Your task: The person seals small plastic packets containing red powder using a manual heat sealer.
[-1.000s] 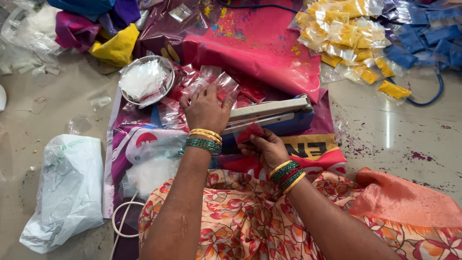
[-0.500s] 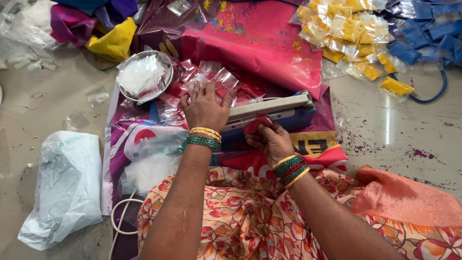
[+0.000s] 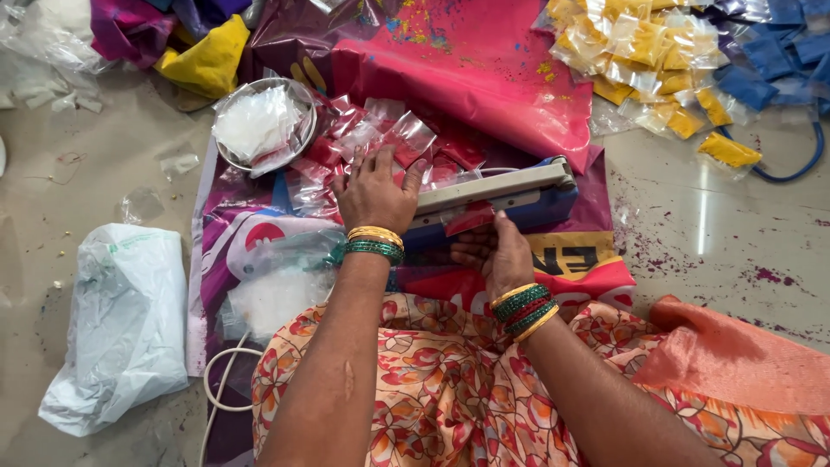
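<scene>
A blue and grey heat sealer [image 3: 510, 195] lies across a pink printed sheet [image 3: 484, 69] on the floor. My left hand [image 3: 373, 192] rests palm down on the sealer's left end, fingers spread over small pouches of red powder [image 3: 389, 138]. My right hand [image 3: 494, 251] holds a small red powder pouch [image 3: 469, 218] with its top edge tucked between the sealer's jaws. Both wrists wear green and gold bangles.
A steel bowl of empty clear pouches [image 3: 259, 121] stands at upper left. A white plastic bag [image 3: 117, 320] lies at left, a white cord [image 3: 220, 380] beside it. Yellow powder packets [image 3: 640, 60] and blue packets [image 3: 787, 43] are heaped at upper right. Orange cloth [image 3: 743, 355] lies right.
My right hand has brought the red pouch up into the sealer's jaws. My left hand has stayed on the sealer's left end.
</scene>
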